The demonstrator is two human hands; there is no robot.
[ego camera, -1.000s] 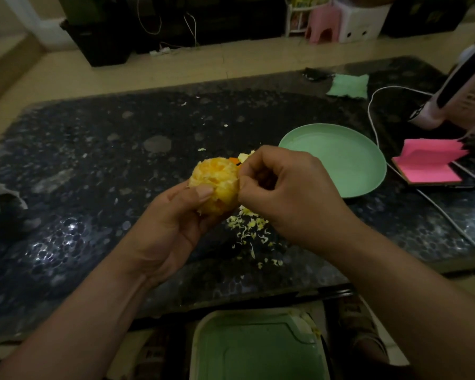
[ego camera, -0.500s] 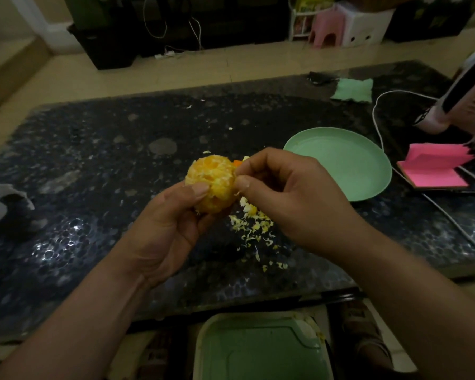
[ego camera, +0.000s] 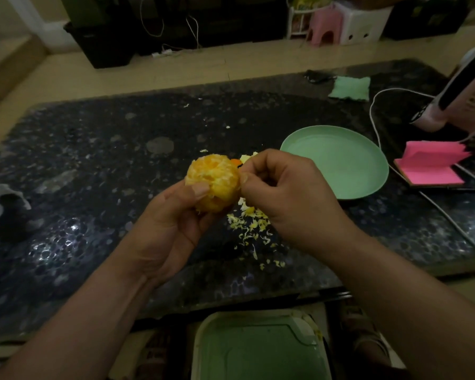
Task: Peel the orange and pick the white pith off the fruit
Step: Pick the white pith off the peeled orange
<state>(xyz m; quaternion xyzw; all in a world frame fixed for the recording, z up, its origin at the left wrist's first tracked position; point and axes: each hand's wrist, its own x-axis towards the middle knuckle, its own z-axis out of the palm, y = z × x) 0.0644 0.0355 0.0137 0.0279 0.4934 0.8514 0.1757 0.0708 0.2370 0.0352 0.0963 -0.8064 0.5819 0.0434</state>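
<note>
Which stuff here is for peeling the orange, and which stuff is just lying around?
For the job:
orange, held by the left hand
right hand, pinching at its side
pith scraps on the table
maybe the empty green plate

Just lying about:
pink sticky notes
green cloth
white cable
pink stool

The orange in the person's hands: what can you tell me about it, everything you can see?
The orange looks peeled, a round fruit of bright yellow-orange flesh with segment lines and pale wisps of pith. The left hand grips it from below, thumb on its front, above the dark table. The right hand pinches at its right side.
</note>
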